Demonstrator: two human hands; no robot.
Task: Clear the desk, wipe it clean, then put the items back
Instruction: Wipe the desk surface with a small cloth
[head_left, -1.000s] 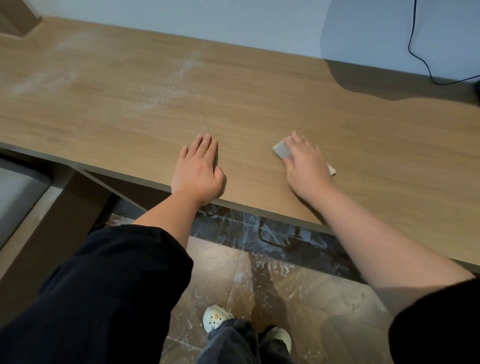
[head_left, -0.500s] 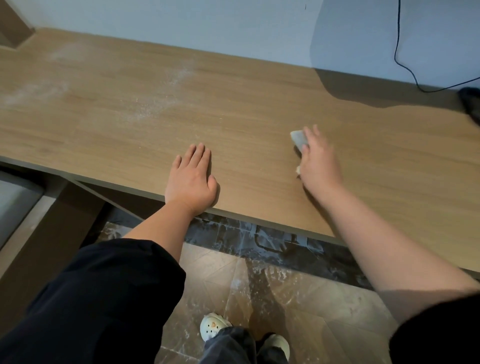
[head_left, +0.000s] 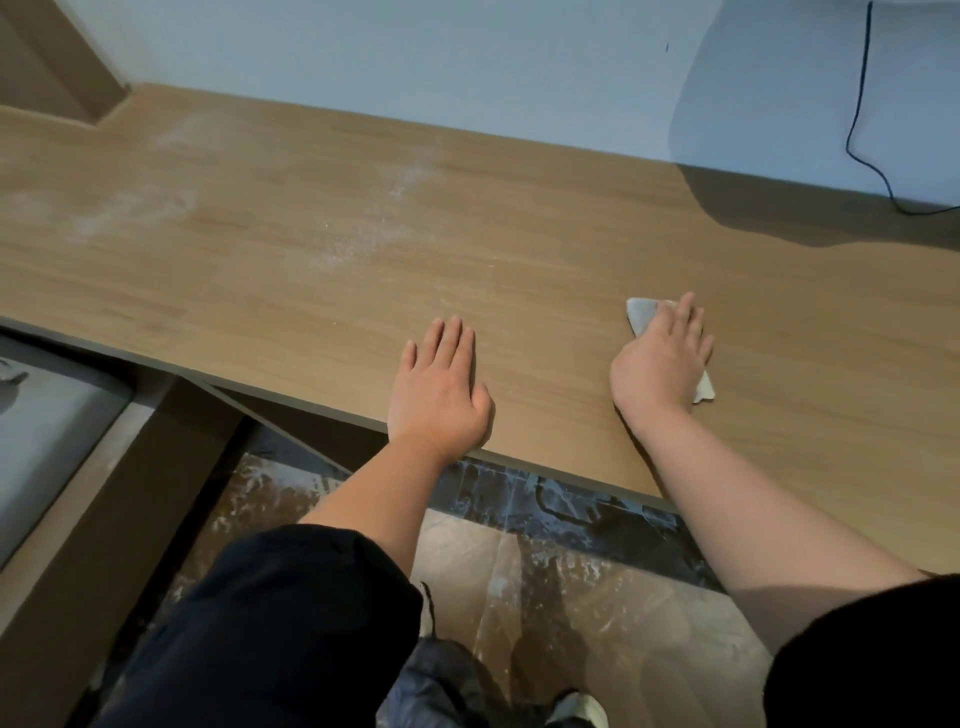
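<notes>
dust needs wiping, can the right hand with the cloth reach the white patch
Likely yes: only bare desk lies between the right hand on the cloth and the dust patch; left hand sits aside.

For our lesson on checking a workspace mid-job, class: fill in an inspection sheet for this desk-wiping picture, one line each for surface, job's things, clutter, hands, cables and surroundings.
Surface: wooden desk; pale dust patches on its left half, not yet wiped.
Job's things: pale cloth flat on the desk under the right hand; the items to put back are not in view.
Clutter: nothing seen.
Hands: left hand lies flat, fingers straight, near the front edge; right hand presses the cloth with flat fingers.
Cables: one black cable hangs down the wall at the far right.
Surroundings: light wall; tiled floor with white smears; grey pad low on the left.
</notes>
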